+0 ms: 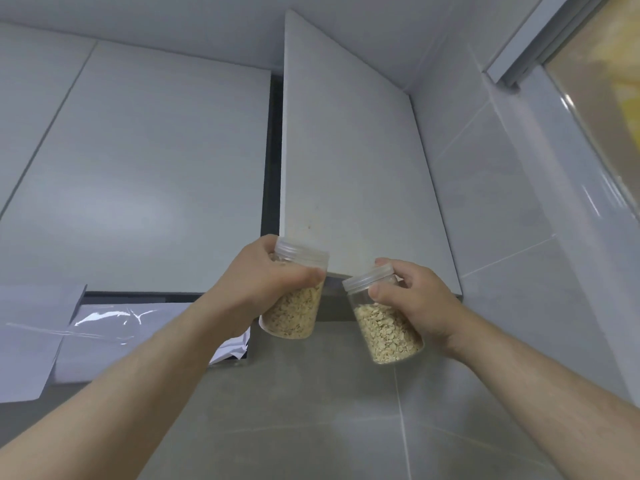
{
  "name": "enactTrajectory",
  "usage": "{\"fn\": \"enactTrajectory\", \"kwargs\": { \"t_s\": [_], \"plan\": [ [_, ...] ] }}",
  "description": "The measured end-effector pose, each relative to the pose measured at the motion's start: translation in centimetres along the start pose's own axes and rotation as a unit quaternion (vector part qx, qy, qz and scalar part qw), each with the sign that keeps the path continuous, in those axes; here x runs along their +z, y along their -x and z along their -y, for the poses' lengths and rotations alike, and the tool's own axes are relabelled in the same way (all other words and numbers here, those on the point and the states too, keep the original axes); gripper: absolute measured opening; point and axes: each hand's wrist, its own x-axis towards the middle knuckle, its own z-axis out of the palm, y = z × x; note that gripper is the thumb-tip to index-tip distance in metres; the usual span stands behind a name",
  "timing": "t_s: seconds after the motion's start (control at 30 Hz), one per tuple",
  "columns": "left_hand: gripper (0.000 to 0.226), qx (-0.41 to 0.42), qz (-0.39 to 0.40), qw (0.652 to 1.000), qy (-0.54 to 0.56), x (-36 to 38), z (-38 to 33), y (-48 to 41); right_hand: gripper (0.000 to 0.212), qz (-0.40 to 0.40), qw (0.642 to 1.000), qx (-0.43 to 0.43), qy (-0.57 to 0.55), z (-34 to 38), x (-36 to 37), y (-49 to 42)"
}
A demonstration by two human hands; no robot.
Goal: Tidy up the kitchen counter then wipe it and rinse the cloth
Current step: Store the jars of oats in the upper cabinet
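Note:
I am looking up at the wall cabinets. My left hand (258, 284) grips a clear plastic jar of oats (294, 308) with a screw lid, held upright just below the bottom edge of an open cabinet door (346, 150). My right hand (412, 299) grips a second clear jar of oats (386, 327), tilted with its lid toward the left jar. The two jars are close together but apart. The counter and the cloth are out of sight.
A shut cabinet door (145, 174) is at left, with a dark gap (273, 161) beside the open door. A range hood with plastic film (114, 323) sits lower left. Grey wall tiles (519, 237) and a window frame (540, 46) are at right.

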Motion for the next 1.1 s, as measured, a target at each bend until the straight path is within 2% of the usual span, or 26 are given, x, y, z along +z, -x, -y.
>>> {"fn": "enactTrajectory", "kwargs": {
  "t_s": [0.07,0.23,0.43,0.5,0.6,0.77,0.9,0.97,1.03,1.1],
  "plan": [
    [0.048,0.011,-0.011,1.000,-0.007,0.6,-0.7,0.6,0.045,0.009,1.000,-0.001,-0.002,0.6,-0.6,0.8],
    [0.058,0.008,-0.033,0.999,-0.038,1.9,-3.6,2.0,0.028,-0.001,1.000,0.000,-0.030,2.5,-3.5,2.3],
    [0.063,0.012,-0.054,0.998,-0.036,4.4,-7.3,3.7,0.039,0.004,0.999,0.000,-0.043,5.0,-7.0,3.8],
    [0.055,0.014,-0.058,0.998,-0.019,5.4,-8.4,4.3,0.035,0.004,0.999,0.002,-0.049,5.5,-8.1,4.3],
    [0.028,0.022,-0.051,0.998,-0.007,6.9,-10.3,5.2,0.036,0.015,0.998,0.002,-0.056,6.2,-9.5,5.3],
    [0.017,0.032,-0.044,0.999,0.007,9.1,-12.7,6.4,0.038,0.031,0.998,-0.009,-0.051,7.4,-11.5,6.9],
    [0.046,0.035,-0.023,0.999,0.017,11.1,-14.6,6.8,0.032,0.038,0.998,-0.019,-0.052,8.5,-13.2,7.9],
    [0.050,0.021,-0.007,0.999,0.044,12.0,-15.3,6.8,0.033,0.043,0.998,-0.022,-0.050,8.9,-14.2,8.4],
    [0.057,0.008,0.016,0.998,0.067,12.8,-15.8,6.9,0.041,0.046,0.998,-0.023,-0.042,9.2,-15.3,8.8],
    [0.066,0.002,0.042,0.995,0.090,13.6,-16.1,6.9,0.059,0.048,0.998,-0.020,-0.035,9.4,-16.3,9.3]
  ]
}}
